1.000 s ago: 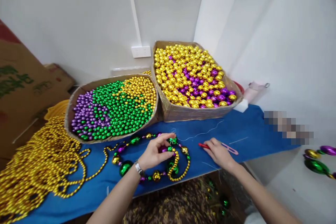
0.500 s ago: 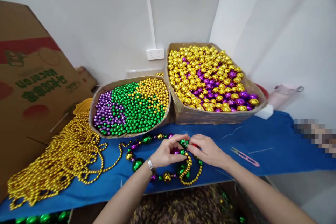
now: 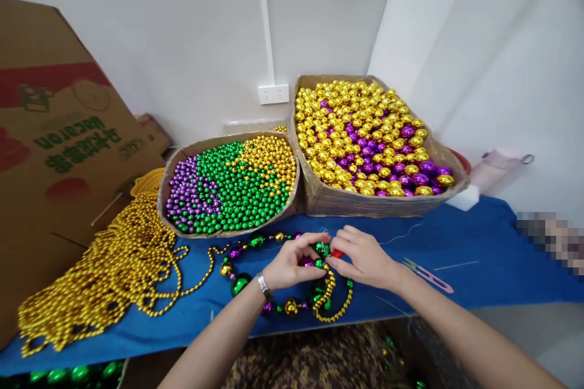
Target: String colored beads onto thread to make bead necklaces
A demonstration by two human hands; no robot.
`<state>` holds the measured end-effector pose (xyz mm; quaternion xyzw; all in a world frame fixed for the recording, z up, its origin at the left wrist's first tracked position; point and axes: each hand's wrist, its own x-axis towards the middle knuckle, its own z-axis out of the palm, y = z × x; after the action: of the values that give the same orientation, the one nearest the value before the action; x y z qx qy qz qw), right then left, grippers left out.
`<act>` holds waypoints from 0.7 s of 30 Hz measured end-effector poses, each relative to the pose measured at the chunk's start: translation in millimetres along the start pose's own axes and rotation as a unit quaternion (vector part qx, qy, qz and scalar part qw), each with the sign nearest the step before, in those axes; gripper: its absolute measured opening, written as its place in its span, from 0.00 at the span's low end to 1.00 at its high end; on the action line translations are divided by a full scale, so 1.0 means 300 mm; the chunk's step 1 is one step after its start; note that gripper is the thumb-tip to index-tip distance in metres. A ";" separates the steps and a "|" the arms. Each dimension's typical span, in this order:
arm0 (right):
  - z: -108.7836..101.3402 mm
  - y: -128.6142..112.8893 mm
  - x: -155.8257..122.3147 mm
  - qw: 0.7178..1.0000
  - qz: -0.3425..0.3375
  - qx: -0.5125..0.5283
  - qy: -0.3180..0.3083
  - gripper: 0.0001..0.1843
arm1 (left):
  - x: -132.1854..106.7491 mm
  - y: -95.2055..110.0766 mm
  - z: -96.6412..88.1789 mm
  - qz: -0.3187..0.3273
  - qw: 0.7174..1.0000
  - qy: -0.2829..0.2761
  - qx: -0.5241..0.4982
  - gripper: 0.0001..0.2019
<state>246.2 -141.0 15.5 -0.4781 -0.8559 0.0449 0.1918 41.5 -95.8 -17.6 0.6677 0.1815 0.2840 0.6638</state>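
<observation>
My left hand point(image 3: 292, 261), with a silver bracelet at its wrist, pinches the end of a bead necklace point(image 3: 240, 284) near a small green bead and a white thread knot. My right hand point(image 3: 365, 258) is closed on a small red object point(image 3: 336, 253), mostly hidden by the fingers, close beside the knot. The necklace mixes green, gold and purple beads of several sizes and lies in a loop on the blue cloth. A short strand of gold beads point(image 3: 331, 318) hangs from under my left fingers in a curve.
A heap of gold bead strands point(image 3: 104, 267) lies left. Behind stand a box of small beads point(image 3: 298, 188) and a box of larger beads point(image 3: 347, 205). Pink thread snips point(image 3: 438, 281) and a needle point(image 3: 456, 265) lie right, loose thread nearby. A large carton point(image 3: 27, 194) stands far left.
The view has shifted slightly. My right hand has tilted a little and shows more of the red object at the knot; my left hand keeps its pinch.
</observation>
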 end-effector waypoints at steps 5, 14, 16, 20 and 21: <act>0.036 0.071 -0.130 0.991 0.132 0.019 0.006 0.15 | 0.008 0.051 -0.001 0.041 0.995 0.033 0.080 0.30; 0.195 0.232 -0.511 0.935 0.350 -0.031 0.052 0.17 | 0.114 0.245 -0.006 0.153 0.982 0.096 0.060 0.32; 0.206 0.205 -0.548 0.934 0.354 -0.009 0.056 0.16 | 0.143 0.298 0.013 0.173 0.979 0.091 0.059 0.32; 0.216 0.128 -0.584 0.938 0.336 0.064 0.055 0.16 | 0.183 0.387 0.066 0.181 0.982 0.027 0.045 0.34; 0.211 0.112 -0.586 0.937 0.333 0.083 0.060 0.17 | 0.190 0.399 0.079 0.171 0.984 -0.008 0.040 0.34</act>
<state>332.3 -263.0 -101.8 -0.7202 -0.6278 0.1481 0.2555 84.1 -85.6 109.7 0.7173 0.0703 0.3802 0.5796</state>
